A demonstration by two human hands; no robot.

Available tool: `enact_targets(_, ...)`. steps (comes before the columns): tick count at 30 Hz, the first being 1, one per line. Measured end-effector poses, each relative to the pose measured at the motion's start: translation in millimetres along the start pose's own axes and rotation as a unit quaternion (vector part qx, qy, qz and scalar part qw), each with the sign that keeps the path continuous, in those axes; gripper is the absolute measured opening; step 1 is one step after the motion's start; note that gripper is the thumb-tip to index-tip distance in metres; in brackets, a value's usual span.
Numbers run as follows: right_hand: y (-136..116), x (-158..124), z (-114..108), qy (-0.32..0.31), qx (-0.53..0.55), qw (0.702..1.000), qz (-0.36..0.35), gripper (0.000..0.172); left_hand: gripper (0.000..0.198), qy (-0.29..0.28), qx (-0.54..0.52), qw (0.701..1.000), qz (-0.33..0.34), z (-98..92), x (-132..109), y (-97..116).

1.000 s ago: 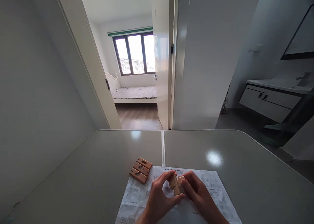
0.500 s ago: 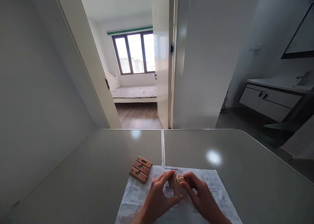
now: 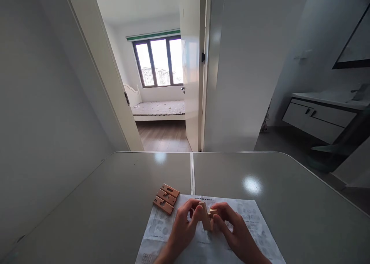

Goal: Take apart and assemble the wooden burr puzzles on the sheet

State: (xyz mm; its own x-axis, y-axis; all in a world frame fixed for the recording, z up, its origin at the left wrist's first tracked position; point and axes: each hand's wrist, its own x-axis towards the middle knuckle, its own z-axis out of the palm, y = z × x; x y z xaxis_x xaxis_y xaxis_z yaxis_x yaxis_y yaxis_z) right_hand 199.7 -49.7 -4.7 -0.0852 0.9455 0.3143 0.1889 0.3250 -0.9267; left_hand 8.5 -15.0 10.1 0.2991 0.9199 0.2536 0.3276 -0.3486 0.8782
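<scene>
A pale wooden block (image 3: 206, 221) tilted over the printed sheet (image 3: 162, 227), pinched in the left hand (image 3: 185, 219), fingers curled; the right hand (image 3: 232, 225) pinched a smaller piece (image 3: 213, 211) beside it. Brown slotted pieces (image 3: 167, 196) lay at the sheet's corner.

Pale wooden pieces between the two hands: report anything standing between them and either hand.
Nothing visible stands in the way: left hand and right hand both touch the pale wooden pieces, above white printed paper.

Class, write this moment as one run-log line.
left hand: holding wooden block; right hand: holding wooden piece; printed sheet: beneath both hands
</scene>
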Motion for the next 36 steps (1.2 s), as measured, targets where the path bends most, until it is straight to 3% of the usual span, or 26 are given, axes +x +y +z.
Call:
enact_targets(8, -1, -3, 1, -0.039, -0.026, 0.999, -0.014, 0.025, 0.035, -0.061, 0.081, 0.995, 0.025, -7.5, 0, 3)
enact_targets(13, 2, 1, 0, -0.067, 0.060, 0.995, 0.045, 0.031, 0.039, -0.093, 0.123, 0.987, 0.048, -12.4, -1, 5)
enact_targets(19, 10, 5, -1, -0.140, 0.180, 0.968, 0.102, 0.040, 0.034, -0.098, 0.111, 0.988, 0.034, -9.1, -2, 2)
enact_targets(26, 4, 3, -3, -0.115, 0.098, 0.987, 0.054, 0.039, 0.052, -0.158, 0.130, 0.978, 0.047, -8.0, -4, -2)
enact_targets(36, 8, 0, 2, -0.086, 0.021, 0.996, 0.025, 0.035, 0.058, -0.085, 0.159, 0.983, 0.039, -1.7, -4, -8)
